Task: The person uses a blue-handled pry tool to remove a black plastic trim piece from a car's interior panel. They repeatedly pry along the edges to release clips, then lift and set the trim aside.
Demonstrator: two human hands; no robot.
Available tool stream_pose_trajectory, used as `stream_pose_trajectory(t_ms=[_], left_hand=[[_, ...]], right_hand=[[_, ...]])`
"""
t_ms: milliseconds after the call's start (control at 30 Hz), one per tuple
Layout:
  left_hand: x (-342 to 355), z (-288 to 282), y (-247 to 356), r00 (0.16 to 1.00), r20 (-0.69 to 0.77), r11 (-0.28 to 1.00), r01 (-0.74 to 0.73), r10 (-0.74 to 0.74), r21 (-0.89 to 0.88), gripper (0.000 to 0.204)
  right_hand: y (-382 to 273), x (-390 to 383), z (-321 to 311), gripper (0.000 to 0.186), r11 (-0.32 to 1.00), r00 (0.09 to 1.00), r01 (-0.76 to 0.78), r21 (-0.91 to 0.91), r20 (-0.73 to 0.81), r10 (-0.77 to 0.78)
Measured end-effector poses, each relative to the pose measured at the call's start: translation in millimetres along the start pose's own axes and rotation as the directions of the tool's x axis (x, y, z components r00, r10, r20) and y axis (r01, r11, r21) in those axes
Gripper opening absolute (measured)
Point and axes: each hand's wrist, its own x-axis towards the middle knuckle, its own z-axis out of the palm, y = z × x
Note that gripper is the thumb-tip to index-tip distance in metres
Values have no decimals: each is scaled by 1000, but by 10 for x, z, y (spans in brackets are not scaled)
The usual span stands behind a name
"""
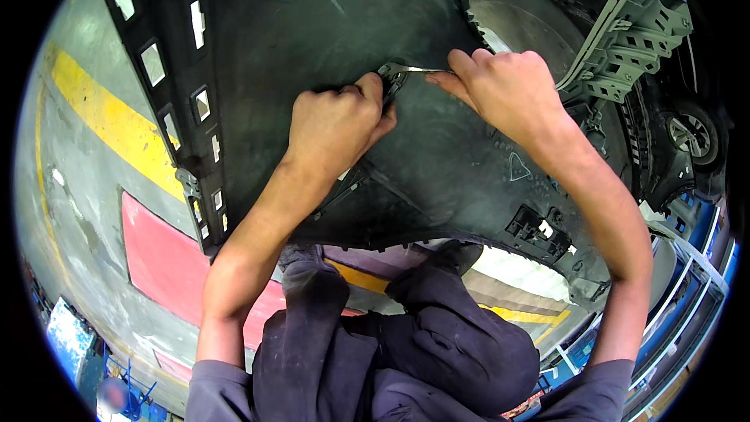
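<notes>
A large black plastic car bumper [312, 39] lies inside up across my lap and the floor. My left hand [336, 125] is closed around a small dark tool [391, 82] whose tip sits at a tear in the bumper's middle. My right hand [504, 86] pinches a thin light strip [418, 70] at the same spot, fingertips pressed to the plastic. The two hands are almost touching. What lies under the fingers is hidden.
A grey bracket [633, 39] juts from the bumper's upper right. A row of square openings [195, 101] runs down its left edge. Beneath are a grey floor with a yellow stripe [109, 121] and a red patch [168, 262]. A car wheel [691, 137] shows at far right; blue racking [695, 297] at lower right.
</notes>
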Motion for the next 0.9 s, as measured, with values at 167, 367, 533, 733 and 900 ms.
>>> stream_pose_trajectory(t_ms=[167, 367, 533, 733, 900], left_hand=[[-196, -157, 159, 989, 59, 983, 131, -139, 128, 47], [-565, -363, 348, 968, 130, 967, 189, -212, 171, 47], [-921, -551, 332, 925, 209, 946, 323, -318, 8, 42], [-1432, -776, 209, 842, 320, 764, 533, -434, -363, 38], [-1721, -1020, 174, 793, 458, 556, 608, -401, -567, 44]], right_hand=[[-50, 6, -40, 53, 998, 990, -52, 30, 129, 47], [-85, -60, -65, 54, 989, 973, -143, 41, 189, 133], [-148, -73, -109, 52, 977, 945, -208, 46, 269, 188], [-207, -139, -107, 55, 955, 939, -272, 119, 251, 236], [-229, -262, -211, 53, 920, 920, -351, 176, 250, 303]])
